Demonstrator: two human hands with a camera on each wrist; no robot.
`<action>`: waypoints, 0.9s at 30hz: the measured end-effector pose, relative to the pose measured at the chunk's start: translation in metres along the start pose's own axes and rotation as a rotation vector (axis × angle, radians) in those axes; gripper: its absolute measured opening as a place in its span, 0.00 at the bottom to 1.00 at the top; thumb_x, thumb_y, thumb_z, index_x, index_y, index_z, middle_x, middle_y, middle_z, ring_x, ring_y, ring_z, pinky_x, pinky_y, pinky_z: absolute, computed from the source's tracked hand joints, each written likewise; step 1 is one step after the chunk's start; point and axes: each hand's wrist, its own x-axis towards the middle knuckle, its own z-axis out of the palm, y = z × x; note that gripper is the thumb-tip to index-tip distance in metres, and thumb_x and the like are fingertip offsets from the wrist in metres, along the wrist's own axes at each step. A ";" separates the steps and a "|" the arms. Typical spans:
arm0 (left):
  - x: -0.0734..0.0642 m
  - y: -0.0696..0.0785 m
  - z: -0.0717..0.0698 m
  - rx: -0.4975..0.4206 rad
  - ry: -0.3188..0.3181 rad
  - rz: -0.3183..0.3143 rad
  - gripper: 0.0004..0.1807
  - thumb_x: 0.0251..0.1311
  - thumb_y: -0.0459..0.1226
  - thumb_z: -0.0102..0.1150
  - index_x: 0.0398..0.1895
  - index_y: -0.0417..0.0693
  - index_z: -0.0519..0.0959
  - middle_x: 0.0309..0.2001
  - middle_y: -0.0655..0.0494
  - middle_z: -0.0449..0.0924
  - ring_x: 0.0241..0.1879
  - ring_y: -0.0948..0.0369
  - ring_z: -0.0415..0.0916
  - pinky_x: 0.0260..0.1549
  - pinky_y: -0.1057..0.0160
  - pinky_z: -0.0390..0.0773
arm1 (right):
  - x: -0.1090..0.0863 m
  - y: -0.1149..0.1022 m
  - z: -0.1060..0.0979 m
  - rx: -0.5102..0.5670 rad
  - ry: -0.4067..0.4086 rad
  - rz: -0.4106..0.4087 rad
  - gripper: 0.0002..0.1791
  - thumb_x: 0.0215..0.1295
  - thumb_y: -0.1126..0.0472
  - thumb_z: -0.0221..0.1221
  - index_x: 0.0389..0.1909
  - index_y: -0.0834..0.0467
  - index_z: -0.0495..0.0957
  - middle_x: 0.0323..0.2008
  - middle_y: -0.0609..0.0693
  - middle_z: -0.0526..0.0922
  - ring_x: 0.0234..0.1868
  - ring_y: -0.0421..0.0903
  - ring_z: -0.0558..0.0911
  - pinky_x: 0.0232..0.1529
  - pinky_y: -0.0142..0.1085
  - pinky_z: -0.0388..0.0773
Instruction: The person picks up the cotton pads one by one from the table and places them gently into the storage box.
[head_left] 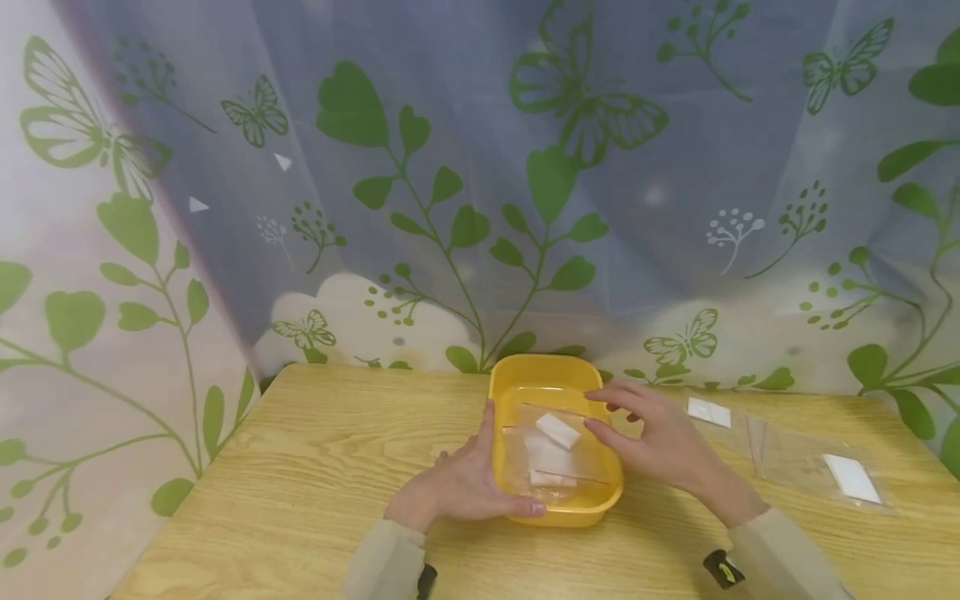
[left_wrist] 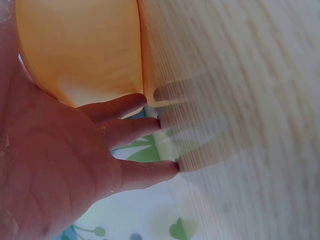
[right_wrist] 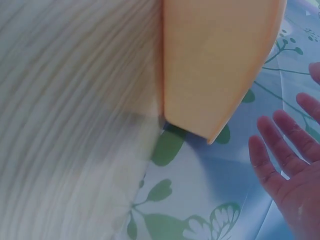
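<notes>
A yellow plastic box (head_left: 562, 517) stands on the table, with clear zip bags (head_left: 525, 454) and white flat pieces (head_left: 557, 431) lying in it. My left hand (head_left: 463, 483) rests against the box's near left corner, its thumb along the front rim. In the left wrist view its other fingers (left_wrist: 145, 172) are straight and spread, tips at the tabletop. Over the box's right rim hovers my right hand (head_left: 660, 433), with nothing between its thumb and fingers. The right wrist view shows those fingers (right_wrist: 280, 145) spread beside the box wall (right_wrist: 215, 65).
To the right on the wooden table (head_left: 322, 467) lie two more clear bags, one with a white piece (head_left: 708, 412) and the other with a white piece (head_left: 852, 478). A curtain (head_left: 465, 125) printed with leaves and butterflies hangs behind the table.
</notes>
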 end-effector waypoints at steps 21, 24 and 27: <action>-0.001 0.001 -0.001 0.016 -0.004 -0.013 0.80 0.43 0.74 0.69 0.82 0.56 0.21 0.80 0.37 0.55 0.79 0.41 0.54 0.76 0.30 0.45 | -0.031 0.018 -0.020 -0.111 0.027 0.028 0.24 0.52 0.60 0.77 0.52 0.51 0.86 0.57 0.49 0.83 0.57 0.51 0.82 0.51 0.39 0.79; -0.002 0.001 -0.001 0.016 -0.004 -0.013 0.81 0.43 0.74 0.69 0.82 0.56 0.21 0.80 0.37 0.55 0.79 0.41 0.54 0.76 0.29 0.45 | -0.035 0.020 -0.022 -0.127 0.040 0.025 0.25 0.50 0.60 0.78 0.52 0.50 0.86 0.56 0.47 0.83 0.56 0.50 0.82 0.53 0.31 0.77; -0.002 0.001 -0.001 0.013 -0.006 -0.015 0.81 0.43 0.74 0.69 0.82 0.57 0.20 0.80 0.37 0.55 0.79 0.42 0.54 0.76 0.30 0.45 | -0.038 0.022 -0.025 -0.125 0.058 0.014 0.26 0.48 0.61 0.78 0.52 0.49 0.86 0.55 0.46 0.84 0.55 0.49 0.82 0.57 0.22 0.71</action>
